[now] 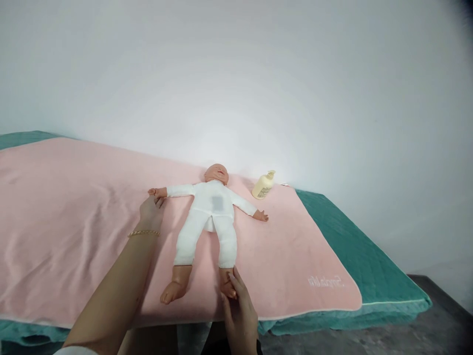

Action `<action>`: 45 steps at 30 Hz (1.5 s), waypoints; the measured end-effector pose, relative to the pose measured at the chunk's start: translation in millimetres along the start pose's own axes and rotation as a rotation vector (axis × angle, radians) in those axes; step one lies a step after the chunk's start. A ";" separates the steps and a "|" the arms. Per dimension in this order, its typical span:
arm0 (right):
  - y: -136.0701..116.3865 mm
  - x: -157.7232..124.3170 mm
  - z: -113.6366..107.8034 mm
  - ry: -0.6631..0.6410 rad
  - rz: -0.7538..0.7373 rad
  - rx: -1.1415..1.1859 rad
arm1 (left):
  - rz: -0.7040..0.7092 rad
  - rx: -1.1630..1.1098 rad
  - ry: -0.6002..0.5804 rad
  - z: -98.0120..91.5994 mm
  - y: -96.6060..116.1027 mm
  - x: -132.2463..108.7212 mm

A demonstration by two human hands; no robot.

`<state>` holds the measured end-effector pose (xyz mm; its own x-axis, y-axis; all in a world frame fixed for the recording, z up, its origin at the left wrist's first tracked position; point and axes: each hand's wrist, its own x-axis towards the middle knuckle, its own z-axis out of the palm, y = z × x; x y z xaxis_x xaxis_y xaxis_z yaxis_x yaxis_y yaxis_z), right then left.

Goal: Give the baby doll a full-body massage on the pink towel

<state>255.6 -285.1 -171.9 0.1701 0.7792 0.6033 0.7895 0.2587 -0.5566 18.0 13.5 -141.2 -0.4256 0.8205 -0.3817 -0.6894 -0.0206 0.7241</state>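
Note:
A baby doll [212, 199] with a white cloth body lies on its back on the pink blanket [288, 251], arms spread and feet toward me. My left hand [151, 212] is closed around the doll's outstretched hand on the left side; the fingers are partly hidden. At the front edge, my right hand [242, 308] holds the doll's foot [227, 286] on the right side, thumb and fingers on either side of it. The doll's other foot [175, 286] rests on the blanket. A dark grey square patch shows on its torso.
A pale yellow pump bottle [263, 186] stands on the blanket, right of the doll's head. The blanket lies over a green quilted cover [354, 256] on a bed-like surface. Behind rises a plain white wall [236, 84]. Dark floor [439, 315] shows at lower right.

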 end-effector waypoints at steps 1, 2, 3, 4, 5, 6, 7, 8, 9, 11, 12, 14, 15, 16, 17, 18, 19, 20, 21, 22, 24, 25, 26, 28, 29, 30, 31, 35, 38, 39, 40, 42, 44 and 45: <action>0.9 -0.5 0.1 -0.005 0.003 0.001 | -0.006 -0.010 0.005 0.3 0.5 -0.3; 1.8 -1.0 0.2 -0.016 0.005 0.003 | -0.011 -0.017 0.010 0.7 1.0 -0.8; 2.6 -1.6 0.1 -0.025 0.007 0.006 | -0.016 -0.022 0.016 1.2 1.6 -1.7; 3.3 -2.2 0.1 -0.028 0.009 0.009 | -0.020 -0.025 0.021 1.8 2.3 -3.0; 3.9 -2.8 0.1 -0.031 0.010 0.014 | -0.021 -0.028 0.027 2.3 3.0 -4.8; 4.4 -3.4 0.0 -0.033 0.012 0.019 | -0.019 -0.030 0.032 2.8 3.7 -6.9; 4.8 -3.8 0.1 -0.033 0.014 0.023 | -0.013 -0.032 0.034 3.2 4.4 -9.3; 5.1 -4.1 0.2 -0.035 0.015 0.026 | -0.005 -0.034 0.037 3.4 5.0 -12.0; 5.2 -4.3 0.2 -0.034 0.015 0.026 | 0.009 -0.036 0.035 3.4 5.5 -14.9; 5.0 -3.9 0.2 -0.032 0.019 0.024 | 0.062 -0.023 0.004 2.9 6.0 -20.7; 4.7 -3.4 0.0 -0.024 0.025 0.022 | 0.102 -0.002 -0.025 2.6 6.1 -23.7; 3.7 -1.7 -0.7 -0.003 0.038 0.026 | 0.192 0.056 -0.082 2.2 6.1 -29.8; 3.2 -0.5 -1.3 0.011 0.035 0.032 | 0.234 0.085 -0.096 2.4 6.3 -33.1; 2.7 1.0 -1.9 0.024 0.025 0.039 | 0.266 0.104 -0.099 3.0 6.8 -36.6; 2.2 2.7 -2.7 0.041 0.012 0.048 | 0.297 0.117 -0.100 3.9 7.5 -40.3; 1.7 4.8 -3.5 0.058 -0.004 0.057 | 0.329 0.130 -0.107 5.1 8.5 -44.2; 1.2 7.2 -4.4 0.073 -0.020 0.065 | 0.366 0.149 -0.126 6.6 9.6 -48.2; 0.5 10.0 -5.4 0.088 -0.033 0.071 | 0.411 0.178 -0.158 8.3 10.8 -52.4; -0.4 13.1 -6.3 0.102 -0.041 0.074 | 0.455 0.212 -0.199 10.0 11.8 -56.7; -1.4 16.7 -7.2 0.112 -0.045 0.074 | 0.493 0.249 -0.245 11.7 12.6 -60.9; -3.8 24.7 -8.2 0.127 -0.058 0.066 | 0.531 0.330 -0.341 14.6 13.1 -69.0; -4.9 29.1 -8.2 0.136 -0.068 0.060 | 0.534 0.375 -0.383 15.7 12.7 -72.9; -5.9 33.6 -7.9 0.144 -0.082 0.054 | 0.535 0.425 -0.420 16.6 11.8 -76.4; -7.0 42.9 -6.0 0.165 -0.122 0.039 | 0.543 0.522 -0.483 17.6 8.6 -82.3; -7.2 47.6 -4.5 0.174 -0.140 0.032 | 0.554 0.561 -0.511 17.8 6.4 -84.4; -7.1 52.3 -2.8 0.180 -0.155 0.026 | 0.570 0.593 -0.539 17.8 4.1 -85.7; -6.7 57.0 -0.8 0.184 -0.166 0.022 | 0.591 0.622 -0.568 17.6 1.7 -86.2; -4.4 76.2 8.2 0.214 -0.202 0.020 | 0.726 0.722 -0.662 16.2 -6.1 -80.3; -3.1 91.2 14.8 0.239 -0.247 0.022 | 0.859 0.760 -0.747 15.3 -8.5 -72.0; -3.0 96.1 16.8 0.238 -0.263 0.023 | 0.906 0.773 -0.781 15.2 -8.9 -69.3; -3.1 100.9 18.7 0.235 -0.278 0.025 | 0.950 0.790 -0.816 15.1 -9.3 -66.9; -3.7 109.0 22.4 0.229 -0.297 0.030 | 1.018 0.828 -0.873 15.0 -10.1 -63.2; -4.5 114.7 25.9 0.230 -0.304 0.036 | 1.057 0.858 -0.903 14.9 -11.0 -60.7; -4.9 116.5 27.7 0.235 -0.309 0.036 | 1.071 0.868 -0.909 14.8 -11.4 -59.9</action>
<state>255.3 -179.8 -114.7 0.0612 0.5107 0.8576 0.8039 0.4841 -0.3456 60.0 -26.9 -118.1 0.2150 0.6956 0.6855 0.3190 -0.7134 0.6239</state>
